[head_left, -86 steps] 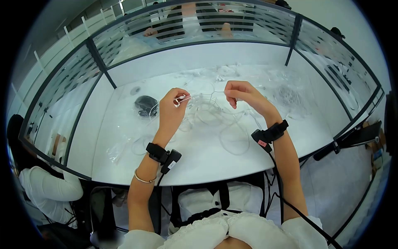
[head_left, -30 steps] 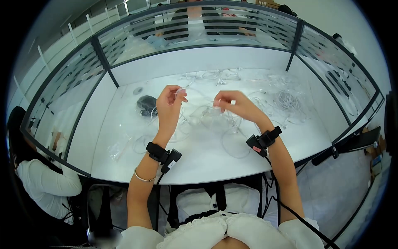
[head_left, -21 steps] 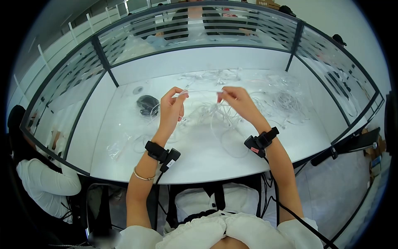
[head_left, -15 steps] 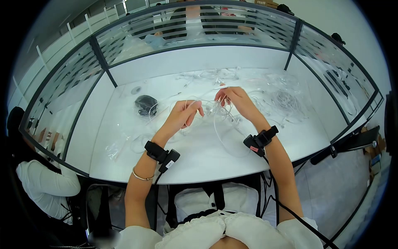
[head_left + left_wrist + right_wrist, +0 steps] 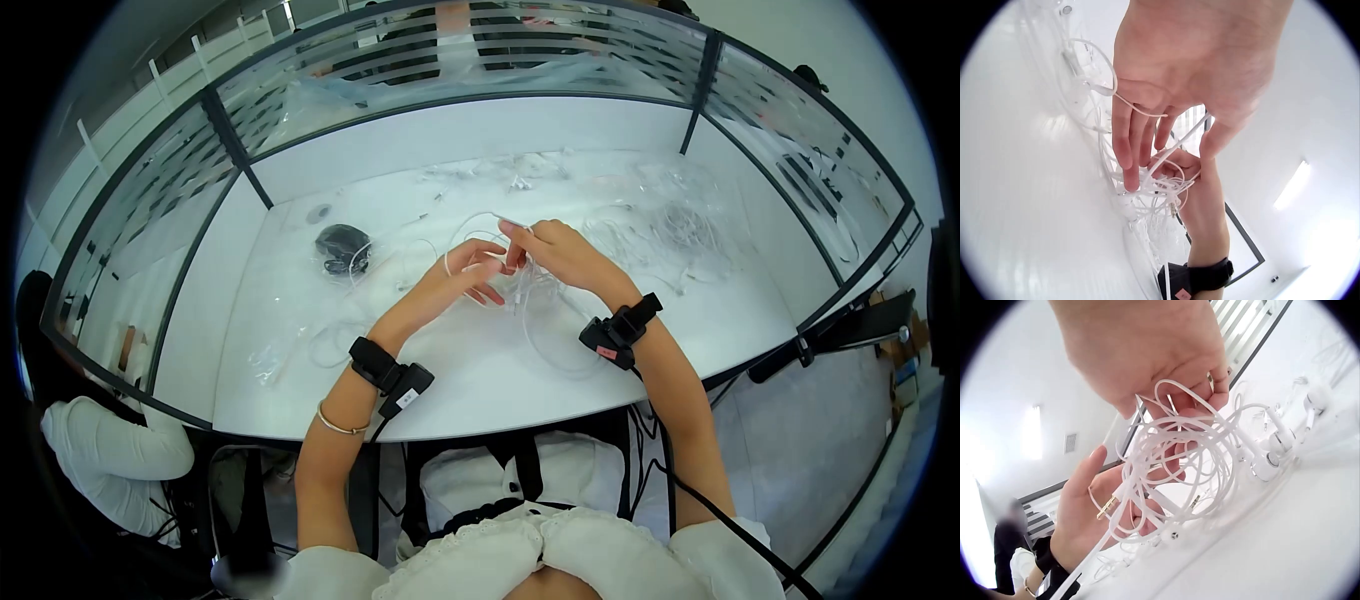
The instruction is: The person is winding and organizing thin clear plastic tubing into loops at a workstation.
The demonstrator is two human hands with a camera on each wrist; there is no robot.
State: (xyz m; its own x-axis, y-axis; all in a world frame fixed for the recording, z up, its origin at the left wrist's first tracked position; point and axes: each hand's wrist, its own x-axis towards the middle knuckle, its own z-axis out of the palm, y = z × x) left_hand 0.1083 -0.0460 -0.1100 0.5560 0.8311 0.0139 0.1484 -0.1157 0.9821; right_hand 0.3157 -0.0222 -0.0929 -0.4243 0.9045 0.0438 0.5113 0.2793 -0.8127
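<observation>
Over the middle of the table, my right hand (image 5: 565, 252) holds a tangled bunch of white wired earphones (image 5: 1138, 472), its fingers curled into the loops. A gold-tipped plug (image 5: 1107, 507) sticks out of the loops, and an earbud (image 5: 1265, 466) hangs at their side near the tabletop. Just left of it is my left hand (image 5: 462, 277), its fingers extended and spread, fingertips right at the bunch. One white cord (image 5: 1141, 111) runs loosely across the left palm, and another passes between thumb and fingers. Parts of the right fingers are hidden behind loops in the right wrist view.
A black bundle (image 5: 343, 248) lies at the left of the white table (image 5: 500, 385). More white cables (image 5: 685, 228) in clear plastic lie at the right, with small pieces along the back. A framed glass partition (image 5: 480, 100) encloses the far side; a person in white sits at the left.
My left hand has moved right and down to the right hand, and its fingers have spread. The cord earlier stretched between both hands is now slack. The right hand keeps the bunch.
</observation>
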